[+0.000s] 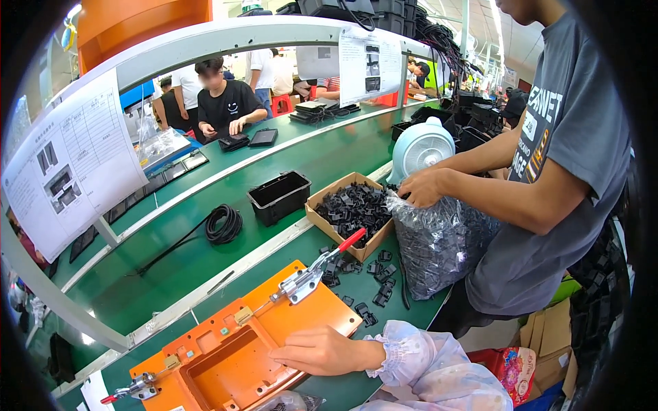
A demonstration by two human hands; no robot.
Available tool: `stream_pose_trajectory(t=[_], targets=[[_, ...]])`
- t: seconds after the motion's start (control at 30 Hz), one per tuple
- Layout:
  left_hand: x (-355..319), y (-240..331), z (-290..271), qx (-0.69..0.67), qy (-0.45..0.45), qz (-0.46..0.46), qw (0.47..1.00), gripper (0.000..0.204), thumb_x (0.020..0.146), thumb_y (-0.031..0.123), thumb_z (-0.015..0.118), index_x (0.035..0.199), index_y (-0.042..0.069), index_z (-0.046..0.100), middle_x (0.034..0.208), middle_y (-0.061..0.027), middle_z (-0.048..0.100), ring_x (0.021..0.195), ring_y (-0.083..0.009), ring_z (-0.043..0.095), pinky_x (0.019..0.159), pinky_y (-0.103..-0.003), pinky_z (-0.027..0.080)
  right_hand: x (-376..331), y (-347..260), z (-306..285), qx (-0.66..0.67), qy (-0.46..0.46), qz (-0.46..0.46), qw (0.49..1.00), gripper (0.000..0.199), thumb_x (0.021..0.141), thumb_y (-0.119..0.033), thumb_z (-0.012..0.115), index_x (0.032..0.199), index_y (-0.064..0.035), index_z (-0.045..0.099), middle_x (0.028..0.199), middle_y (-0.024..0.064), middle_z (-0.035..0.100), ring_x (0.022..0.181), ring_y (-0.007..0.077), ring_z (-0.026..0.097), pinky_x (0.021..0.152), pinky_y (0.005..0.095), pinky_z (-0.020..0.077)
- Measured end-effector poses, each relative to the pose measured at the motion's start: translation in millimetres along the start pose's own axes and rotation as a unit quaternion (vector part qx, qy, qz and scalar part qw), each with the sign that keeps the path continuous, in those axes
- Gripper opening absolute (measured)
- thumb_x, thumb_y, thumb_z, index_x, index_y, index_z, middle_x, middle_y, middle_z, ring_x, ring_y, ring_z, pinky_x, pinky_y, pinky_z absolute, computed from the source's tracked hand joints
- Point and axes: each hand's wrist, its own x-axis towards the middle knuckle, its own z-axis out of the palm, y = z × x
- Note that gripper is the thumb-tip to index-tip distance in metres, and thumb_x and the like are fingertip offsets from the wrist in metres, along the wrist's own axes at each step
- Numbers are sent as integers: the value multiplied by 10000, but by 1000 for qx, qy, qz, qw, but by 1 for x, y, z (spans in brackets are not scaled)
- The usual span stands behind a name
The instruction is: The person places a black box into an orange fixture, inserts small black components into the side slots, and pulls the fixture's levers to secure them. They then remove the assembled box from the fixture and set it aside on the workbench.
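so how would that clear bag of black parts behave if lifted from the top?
The bag would probably sag and shift: thin crinkled film, loose small parts. Likely heavy for its size, since it bulges full. Its open top, where a co-worker's hand rests, may spill if tipped.

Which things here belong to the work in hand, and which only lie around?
In use: right hand resting on orange jig; toggle clamp; small black parts.
Lying about: cable coil, empty black tray, white fan.
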Motion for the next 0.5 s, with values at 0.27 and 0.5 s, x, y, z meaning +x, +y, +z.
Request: stream_pose_trajectory(t=[0.27, 0.5], targets=[[0, 0, -1, 3, -4, -2, 1000, 354, 800, 104, 659, 1131, -23, 669, 1152, -158, 656, 1174, -323, 594, 1065, -460, 444, 0, 0, 0, 7, 0, 0, 1000, 280, 835, -52, 738, 1110, -11, 702, 813, 74, 638, 700, 216, 640, 567, 331, 517], [-1, 0, 1, 4, -3, -2, 1000, 354, 802, 103, 659, 1133, -21, 668, 1159, -158, 655, 1173, -324, 594, 1066, -462, 444, -1, 0, 0, 4, -2, -2, 1000, 281, 838, -58, 735, 1113, -9, 700, 820, 77, 640, 707, 214, 641, 573, 332, 519]])
